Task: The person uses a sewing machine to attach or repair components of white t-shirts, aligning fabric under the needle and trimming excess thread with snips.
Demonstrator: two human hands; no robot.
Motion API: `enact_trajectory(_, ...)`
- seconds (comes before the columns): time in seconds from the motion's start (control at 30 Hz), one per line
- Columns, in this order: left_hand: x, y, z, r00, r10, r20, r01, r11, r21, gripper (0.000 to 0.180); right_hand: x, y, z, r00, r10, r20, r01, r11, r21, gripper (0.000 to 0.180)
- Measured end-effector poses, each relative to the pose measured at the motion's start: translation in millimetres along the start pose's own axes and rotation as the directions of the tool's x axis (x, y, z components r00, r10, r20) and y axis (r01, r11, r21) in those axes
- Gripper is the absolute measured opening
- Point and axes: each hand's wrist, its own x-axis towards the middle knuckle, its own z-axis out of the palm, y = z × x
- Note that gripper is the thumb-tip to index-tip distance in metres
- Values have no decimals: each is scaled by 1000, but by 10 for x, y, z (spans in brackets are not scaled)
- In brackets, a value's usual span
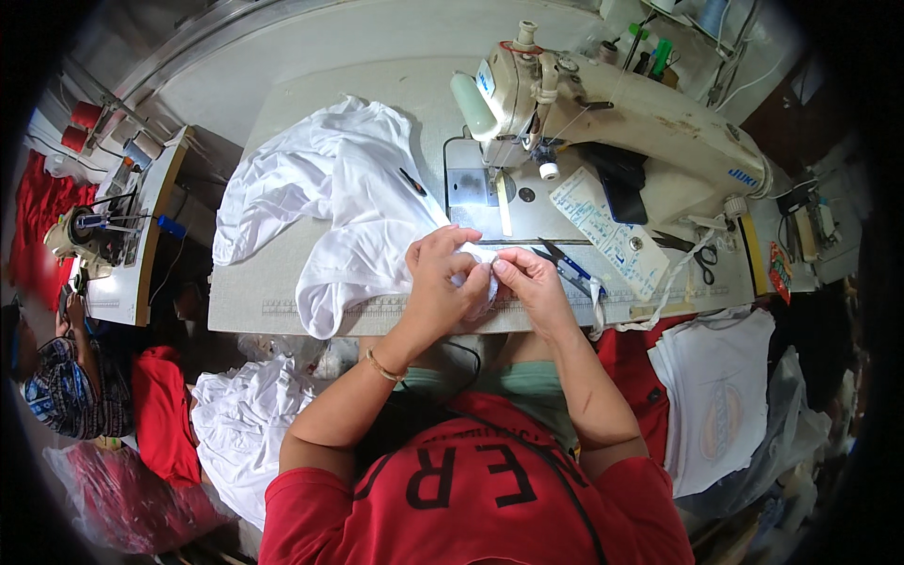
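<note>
A white garment (pixel 353 179) lies spread over the left half of the table, and one edge of it reaches up into both hands at the front. Thumb and fingers of my left hand (pixel 443 278) are closed on this edge. My right hand (pixel 532 287) pinches the same bit of cloth, close beside the left fingertips. Part of the cloth between them is hidden by the fingers. Behind the hands stands the sewing machine (pixel 631 108), with a narrow white strip (pixel 506 207) near its needle. Small dark thread snips (pixel 412 182) rest on the garment.
Right of the hands lie blue-handled tools (pixel 570 266), a written-on card (pixel 612 231), a black phone (pixel 624 193) and black scissors (pixel 704 262). Below the table are white cloth (pixel 250 424) at left and folded white shirts (pixel 716 395) at right. Another person (pixel 66 377) sits far left.
</note>
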Motion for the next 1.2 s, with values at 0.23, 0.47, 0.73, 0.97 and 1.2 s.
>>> enact_trajectory(0.23, 124, -42, -150, 994, 85, 71, -83, 996, -28, 22, -21, -5, -27, 999, -32, 17, 33, 998, -47, 18)
enact_trajectory(0.47, 177, -23, -247, 971, 124, 203, -125, 992, -5, 17, 12, -32, -13, 1000, -25, 19, 28, 988, -154, 20)
enact_trajectory(0.73, 138, -17, -167, 983, 120, 139, -121, 993, 0, 16, -32, -19, -11, 999, -45, 18, 46, 996, -72, 11)
enact_trajectory(0.97, 149, 7, -89, 977, -101, 187, 123, 986, -112, 12, -43, -12, 2, 996, -82, -29, 82, 996, -20, 6)
enact_trajectory(1.2, 261, -198, -89, 958, -3, 287, 32, 995, -98, 9, 52, -113, -71, 999, 0, 41, 13, 942, -334, 13)
